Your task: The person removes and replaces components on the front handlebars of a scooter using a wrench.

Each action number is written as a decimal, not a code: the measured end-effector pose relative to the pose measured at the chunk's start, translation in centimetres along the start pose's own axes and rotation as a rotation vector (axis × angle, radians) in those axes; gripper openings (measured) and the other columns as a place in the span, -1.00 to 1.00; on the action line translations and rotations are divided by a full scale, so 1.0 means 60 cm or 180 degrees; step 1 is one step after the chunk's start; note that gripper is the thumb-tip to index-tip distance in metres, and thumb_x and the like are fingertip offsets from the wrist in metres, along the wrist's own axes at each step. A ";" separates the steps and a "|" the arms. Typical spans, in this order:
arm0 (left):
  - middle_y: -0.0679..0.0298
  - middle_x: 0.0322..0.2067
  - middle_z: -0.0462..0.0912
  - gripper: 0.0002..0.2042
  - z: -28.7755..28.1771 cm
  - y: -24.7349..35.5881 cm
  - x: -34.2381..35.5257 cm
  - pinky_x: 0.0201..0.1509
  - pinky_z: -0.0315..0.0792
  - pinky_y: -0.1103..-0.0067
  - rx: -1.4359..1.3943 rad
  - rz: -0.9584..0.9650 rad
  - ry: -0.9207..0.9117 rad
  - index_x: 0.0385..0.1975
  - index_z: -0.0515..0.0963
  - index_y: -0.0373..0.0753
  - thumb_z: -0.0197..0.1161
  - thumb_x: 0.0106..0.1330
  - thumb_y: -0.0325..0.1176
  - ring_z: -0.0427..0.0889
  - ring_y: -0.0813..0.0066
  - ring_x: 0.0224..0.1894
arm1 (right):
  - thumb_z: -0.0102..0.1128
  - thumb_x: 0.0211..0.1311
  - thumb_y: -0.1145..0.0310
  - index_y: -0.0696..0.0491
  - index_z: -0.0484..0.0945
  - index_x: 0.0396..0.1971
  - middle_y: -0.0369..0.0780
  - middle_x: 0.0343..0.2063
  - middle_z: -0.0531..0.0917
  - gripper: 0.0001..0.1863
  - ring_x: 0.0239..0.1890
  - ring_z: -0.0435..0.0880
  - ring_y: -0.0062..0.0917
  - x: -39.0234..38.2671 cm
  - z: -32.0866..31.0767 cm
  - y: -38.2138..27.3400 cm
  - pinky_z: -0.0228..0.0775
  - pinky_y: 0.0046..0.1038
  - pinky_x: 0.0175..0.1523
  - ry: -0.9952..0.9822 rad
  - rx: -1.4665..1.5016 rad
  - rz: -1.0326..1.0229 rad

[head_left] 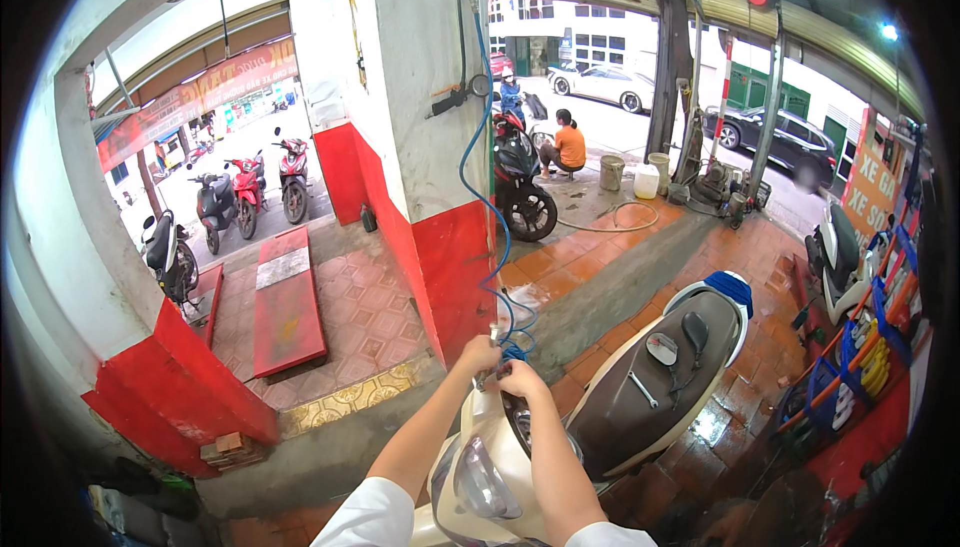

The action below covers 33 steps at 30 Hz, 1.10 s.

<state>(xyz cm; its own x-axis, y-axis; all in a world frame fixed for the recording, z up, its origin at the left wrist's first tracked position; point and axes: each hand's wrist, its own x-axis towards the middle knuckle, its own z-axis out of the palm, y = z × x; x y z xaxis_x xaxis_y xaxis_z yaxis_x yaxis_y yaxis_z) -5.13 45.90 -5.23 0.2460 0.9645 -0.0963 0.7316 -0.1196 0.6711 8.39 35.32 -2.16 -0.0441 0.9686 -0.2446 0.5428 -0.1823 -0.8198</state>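
My left hand (480,355) and my right hand (522,380) are close together above the front of a cream scooter (500,467). Both grip the end of a blue hose (490,197) with a small metal nozzle (493,332) that sticks up between them. The hose coils at my hands, then climbs the red and grey pillar (440,247) to a fitting near the top. The scooter has a brown seat (650,377) with loose mirrors and a tool lying on it, and a blue cloth (730,287) at its tail.
A red ramp (285,302) lies on the tiled floor to the left, with parked motorbikes (235,202) beyond. A person in orange (568,147) crouches by a black motorbike (520,182). Buckets (645,179), a compressor (725,187), cars and a blue rack (860,367) stand to the right.
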 end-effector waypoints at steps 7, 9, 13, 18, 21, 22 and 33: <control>0.04 -0.28 0.66 -0.71 0.008 0.134 -0.166 -0.08 0.52 0.30 0.0432 0.1740 -0.0400 -0.18 0.60 -0.25 0.23 0.03 -0.46 0.66 0.04 -0.18 | 0.48 0.00 0.28 0.11 0.66 -0.16 -0.15 -0.30 0.72 -0.61 -0.23 0.67 -0.44 -0.049 -0.096 0.146 0.50 -0.40 -0.07 0.0173 -0.0008 -0.0075; 0.10 -0.29 0.63 -0.75 -0.009 0.145 -0.211 -0.11 0.52 0.29 0.0679 0.2155 -0.0381 -0.22 0.58 -0.23 0.23 0.05 -0.51 0.64 0.08 -0.18 | 0.44 0.04 0.29 0.11 0.66 -0.16 -0.16 -0.32 0.71 -0.64 -0.24 0.67 -0.47 -0.080 -0.114 0.170 0.50 -0.42 -0.09 0.0281 0.0108 -0.0022; 0.24 -0.25 0.57 -0.77 -0.029 0.115 -0.261 -0.15 0.55 0.32 0.1254 0.2863 -0.0086 -0.18 0.55 -0.14 0.22 0.13 -0.47 0.62 0.20 -0.17 | 0.33 0.18 0.33 0.13 0.62 -0.10 -0.19 -0.30 0.70 -0.69 -0.25 0.66 -0.51 -0.127 -0.110 0.193 0.51 -0.45 -0.10 0.0295 0.0180 0.0026; 0.26 -0.24 0.58 -0.74 -0.057 0.067 -0.309 -0.15 0.56 0.37 0.1080 0.3026 0.0058 -0.22 0.58 -0.12 0.30 0.04 -0.47 0.63 0.22 -0.15 | 0.24 0.30 0.37 0.17 0.57 -0.05 -0.18 -0.24 0.69 -0.72 -0.21 0.65 -0.53 -0.162 -0.108 0.178 0.51 -0.46 -0.08 0.0079 0.0185 -0.0053; 0.21 -0.20 0.62 -0.73 -0.059 0.000 -0.320 -0.13 0.58 0.45 -0.0122 0.2661 0.0178 -0.33 0.62 -0.20 0.31 -0.09 -0.61 0.67 0.19 -0.16 | 0.21 0.32 0.35 0.17 0.56 -0.04 -0.19 -0.23 0.69 -0.72 -0.20 0.65 -0.53 -0.186 -0.105 0.163 0.50 -0.47 -0.07 0.0117 0.0138 -0.0120; 0.18 -0.20 0.68 -0.77 -0.054 -0.022 -0.324 -0.13 0.61 0.51 -0.0605 0.2462 0.0273 -0.38 0.63 -0.26 0.32 -0.04 -0.71 0.71 0.30 -0.17 | 0.20 0.34 0.33 0.16 0.56 -0.04 -0.21 -0.22 0.69 -0.71 -0.18 0.64 -0.56 -0.189 -0.104 0.166 0.49 -0.49 -0.06 0.0061 0.0302 0.0025; 0.13 -0.04 0.62 -0.67 0.047 -0.100 -0.220 -0.05 0.56 0.56 -0.4185 0.0617 0.1284 0.11 0.36 -0.36 0.15 0.36 -0.61 0.65 0.45 -0.05 | 0.19 0.35 0.35 0.13 0.58 -0.08 -0.32 -0.30 0.65 -0.77 -0.28 0.56 -0.67 -0.204 -0.072 0.112 0.43 -0.55 -0.20 0.0152 0.0772 -0.0231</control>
<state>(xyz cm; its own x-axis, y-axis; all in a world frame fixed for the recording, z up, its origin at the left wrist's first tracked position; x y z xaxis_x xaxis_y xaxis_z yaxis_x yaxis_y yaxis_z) -10.97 33.22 -10.09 -0.0897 0.9857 0.1423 -0.4769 -0.1680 0.8627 16.22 22.99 -2.46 -0.0328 0.9865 -0.1606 0.3224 -0.1416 -0.9359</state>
